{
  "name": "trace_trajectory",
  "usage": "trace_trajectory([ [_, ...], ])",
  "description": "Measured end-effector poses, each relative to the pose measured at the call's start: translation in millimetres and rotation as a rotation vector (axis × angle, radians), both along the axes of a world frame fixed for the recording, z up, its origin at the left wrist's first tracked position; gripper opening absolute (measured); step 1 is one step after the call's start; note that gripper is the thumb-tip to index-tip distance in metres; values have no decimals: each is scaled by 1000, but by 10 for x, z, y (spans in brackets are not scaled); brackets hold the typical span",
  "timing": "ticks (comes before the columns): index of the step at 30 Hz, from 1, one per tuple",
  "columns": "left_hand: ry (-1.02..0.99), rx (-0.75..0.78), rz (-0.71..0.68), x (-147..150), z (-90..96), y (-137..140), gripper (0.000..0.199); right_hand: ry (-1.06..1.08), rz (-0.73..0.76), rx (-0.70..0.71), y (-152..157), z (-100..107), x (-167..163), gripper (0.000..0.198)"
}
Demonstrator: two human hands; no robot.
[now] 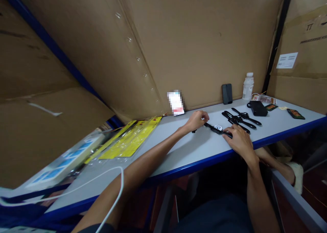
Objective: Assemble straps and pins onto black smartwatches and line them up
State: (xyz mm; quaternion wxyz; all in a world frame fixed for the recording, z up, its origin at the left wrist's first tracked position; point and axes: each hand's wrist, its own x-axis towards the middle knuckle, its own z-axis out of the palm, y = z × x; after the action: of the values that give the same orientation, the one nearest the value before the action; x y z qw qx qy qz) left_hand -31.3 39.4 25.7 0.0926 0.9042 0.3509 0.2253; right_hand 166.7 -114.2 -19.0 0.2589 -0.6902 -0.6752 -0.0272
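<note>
Grey table with blue edge, cardboard wall behind. Phone leans on the cardboard, white bottle just beside it, black pouch near both, spare black straps in front of the pouch. Yellow packets lie well apart at the other end, white cable crossing the near edge.

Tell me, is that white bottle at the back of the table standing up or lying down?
Upright. The white bottle stands on its base against the cardboard wall, cap on top, beside the leaning phone.
</note>
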Motion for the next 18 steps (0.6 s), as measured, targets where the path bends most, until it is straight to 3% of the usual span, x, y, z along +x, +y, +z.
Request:
trace_trajectory([
  [5,270,60,92,-253,2,-118,16,2,-7,2,7,-11,6,27],
  [11,618,371,74,-203,-23,-301,25,2,-15,4,-6,6,0,27],
  [18,659,489,-4,-149,-102,-296,27,7,-11,-3,-5,15,2,27],
])
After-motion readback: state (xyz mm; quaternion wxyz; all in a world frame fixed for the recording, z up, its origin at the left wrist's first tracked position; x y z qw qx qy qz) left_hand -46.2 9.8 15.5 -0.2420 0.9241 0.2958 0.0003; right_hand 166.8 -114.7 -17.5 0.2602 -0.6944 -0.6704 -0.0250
